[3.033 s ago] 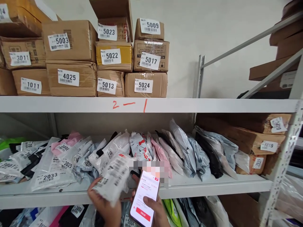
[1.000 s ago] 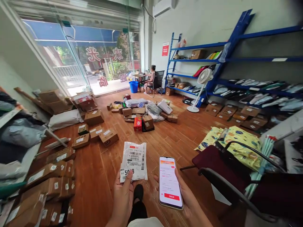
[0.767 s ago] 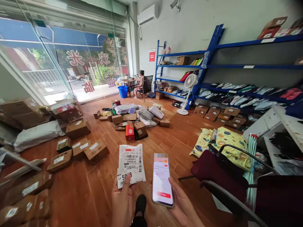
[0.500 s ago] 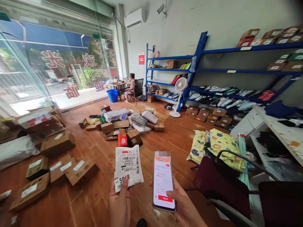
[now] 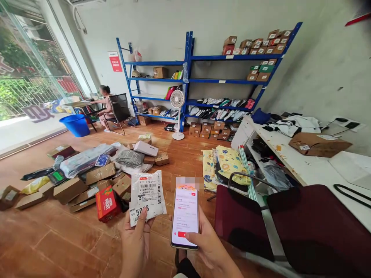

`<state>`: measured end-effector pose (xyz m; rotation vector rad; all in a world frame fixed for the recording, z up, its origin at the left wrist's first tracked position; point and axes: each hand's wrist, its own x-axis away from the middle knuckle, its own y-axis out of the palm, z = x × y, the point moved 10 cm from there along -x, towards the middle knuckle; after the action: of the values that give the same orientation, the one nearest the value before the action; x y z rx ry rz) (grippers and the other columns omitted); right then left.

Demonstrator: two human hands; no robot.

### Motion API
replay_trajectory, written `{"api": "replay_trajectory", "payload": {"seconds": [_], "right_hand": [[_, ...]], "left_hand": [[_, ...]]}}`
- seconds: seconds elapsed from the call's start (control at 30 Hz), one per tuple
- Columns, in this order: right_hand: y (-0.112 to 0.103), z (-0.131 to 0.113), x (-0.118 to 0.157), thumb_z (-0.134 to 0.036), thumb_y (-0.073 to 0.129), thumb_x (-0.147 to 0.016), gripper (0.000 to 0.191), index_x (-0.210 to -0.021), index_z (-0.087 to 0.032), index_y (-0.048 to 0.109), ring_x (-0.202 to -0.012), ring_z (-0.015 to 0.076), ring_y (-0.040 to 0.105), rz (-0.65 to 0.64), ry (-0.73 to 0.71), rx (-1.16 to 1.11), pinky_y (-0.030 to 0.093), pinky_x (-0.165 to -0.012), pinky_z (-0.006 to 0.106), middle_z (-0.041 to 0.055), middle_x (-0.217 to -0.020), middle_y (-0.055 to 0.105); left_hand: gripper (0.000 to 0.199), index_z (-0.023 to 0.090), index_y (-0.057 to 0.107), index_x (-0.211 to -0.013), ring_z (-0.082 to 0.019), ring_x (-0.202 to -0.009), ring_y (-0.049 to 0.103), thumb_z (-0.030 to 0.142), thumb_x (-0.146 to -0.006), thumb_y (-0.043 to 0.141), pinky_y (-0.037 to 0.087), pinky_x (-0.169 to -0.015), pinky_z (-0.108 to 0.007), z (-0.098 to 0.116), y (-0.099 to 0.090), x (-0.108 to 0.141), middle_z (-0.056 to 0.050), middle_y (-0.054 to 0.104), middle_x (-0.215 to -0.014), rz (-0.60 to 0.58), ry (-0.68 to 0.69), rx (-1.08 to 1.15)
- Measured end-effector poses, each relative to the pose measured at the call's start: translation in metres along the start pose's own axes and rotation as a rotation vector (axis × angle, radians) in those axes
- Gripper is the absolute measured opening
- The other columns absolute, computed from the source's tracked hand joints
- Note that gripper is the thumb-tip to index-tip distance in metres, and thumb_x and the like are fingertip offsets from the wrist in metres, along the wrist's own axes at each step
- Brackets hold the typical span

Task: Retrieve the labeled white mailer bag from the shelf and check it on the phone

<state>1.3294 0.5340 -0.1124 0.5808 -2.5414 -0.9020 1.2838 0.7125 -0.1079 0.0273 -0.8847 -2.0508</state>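
Observation:
Pinched by my left hand [image 5: 136,235] is a small white parcel bag [image 5: 150,195] with a printed shipping label facing me; the thumb lies across its lower part. Beside it on the right, my right hand [image 5: 207,243] grips a smartphone [image 5: 185,216] upright. The phone's lit screen shows a list, and my right thumb rests on the red button at the bottom. Parcel and phone are apart, at about the same height. Beyond the parcel, a red fruit box [image 5: 108,204] stands on the floor at the edge of a parcel pile.
A heap of cardboard boxes [image 5: 72,189] and bags covers the floor at left. Maroon chairs [image 5: 240,224] and a white desk [image 5: 290,162] stand at right. Blue shelves [image 5: 156,80], a fan [image 5: 177,99], a blue bucket [image 5: 75,125] and a seated person [image 5: 107,106] are farther back.
My view has turned to the right, bringing the desk and more of the chairs in. Both hands still hold the parcel and the phone; the right thumb now covers part of the red button.

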Motion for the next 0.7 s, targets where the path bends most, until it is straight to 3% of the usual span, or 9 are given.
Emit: {"api": "replay_trajectory", "payload": {"seconds": [0.17,0.27,0.43,0.57,0.7], "right_hand": [[-0.034,-0.051,-0.093,-0.02,0.084,-0.052,0.09,-0.13,-0.025,0.038,-0.098,0.0266,0.066,0.002,0.0,-0.047,0.051,-0.081,0.038,0.0092,-0.112,0.069],[-0.039,-0.076,-0.147,-0.022,0.084,-0.055,0.092,-0.133,-0.025,0.037,-0.099,0.0268,0.066,-0.046,0.027,-0.04,0.051,-0.084,0.04,0.0093,-0.113,0.068],[-0.025,-0.11,-0.227,-0.024,0.085,-0.054,0.093,-0.132,-0.025,0.035,-0.114,0.031,0.059,-0.12,0.046,-0.058,0.048,-0.093,0.045,0.012,-0.125,0.062],[-0.01,-0.126,-0.291,-0.029,0.087,-0.053,0.093,-0.13,-0.024,0.035,-0.116,0.0312,0.058,-0.173,0.061,-0.031,0.049,-0.091,0.043,0.0146,-0.128,0.06],[0.004,-0.141,-0.362,-0.031,0.088,-0.051,0.098,-0.131,-0.024,0.031,-0.112,0.0302,0.06,-0.188,0.025,-0.027,0.052,-0.084,0.038,0.015,-0.126,0.061]], "left_hand": [[0.058,0.022,0.069,-0.091,-0.018,-0.085,0.069,0.032,-0.039,0.092,0.061,-0.071,-0.025,-0.03,0.088,-0.073,-0.004,0.072,-0.097,-0.011,0.031,0.012],[0.056,0.021,0.069,-0.091,-0.018,-0.084,0.069,0.03,-0.04,0.092,0.06,-0.069,-0.024,-0.045,0.131,-0.112,-0.004,0.072,-0.097,-0.007,0.041,0.024],[0.046,0.02,0.068,-0.091,-0.019,-0.084,0.069,0.022,-0.05,0.088,0.061,-0.067,-0.027,-0.061,0.179,-0.173,-0.006,0.072,-0.096,0.049,0.051,0.038],[0.032,0.019,0.067,-0.097,-0.019,-0.085,0.07,0.013,-0.066,0.075,0.061,-0.07,-0.029,-0.07,0.212,-0.231,-0.007,0.072,-0.097,0.024,0.057,0.052],[0.03,0.019,0.065,-0.1,-0.018,-0.086,0.07,0.01,-0.072,0.069,0.06,-0.072,-0.027,-0.076,0.245,-0.301,-0.008,0.071,-0.1,-0.009,0.034,0.054]]}}
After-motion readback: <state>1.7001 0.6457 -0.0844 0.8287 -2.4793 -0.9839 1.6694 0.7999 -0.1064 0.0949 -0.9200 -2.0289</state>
